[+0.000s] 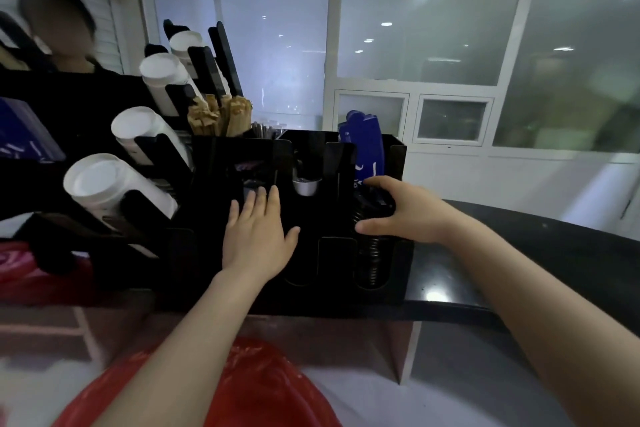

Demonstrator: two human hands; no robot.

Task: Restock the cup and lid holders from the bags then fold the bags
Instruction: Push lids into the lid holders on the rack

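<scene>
A black lid holder (pixel 343 295) with three front slots stands on the dark counter (pixel 519 253). My left hand (pixel 258 234) lies flat with straight fingers on the holder's left compartment. My right hand (pixel 405 210) curls round a stack of black lids (pixel 372 253) sitting in the right slot. To the left, a black cup rack (pixel 145 204) holds several tilted stacks of white cups (pixel 104 184). A red plastic bag (pixel 263 388) lies low in front of me, under my left forearm. Another red bag (pixel 20 270) shows at the far left.
Wooden stirrers (pixel 221 114) and blue packets (pixel 362 146) stand in the holder's rear compartments. A small metal cup (pixel 306 185) sits in the middle section. Another person (pixel 59 31) stands at the back left. Glass partitions rise behind the counter.
</scene>
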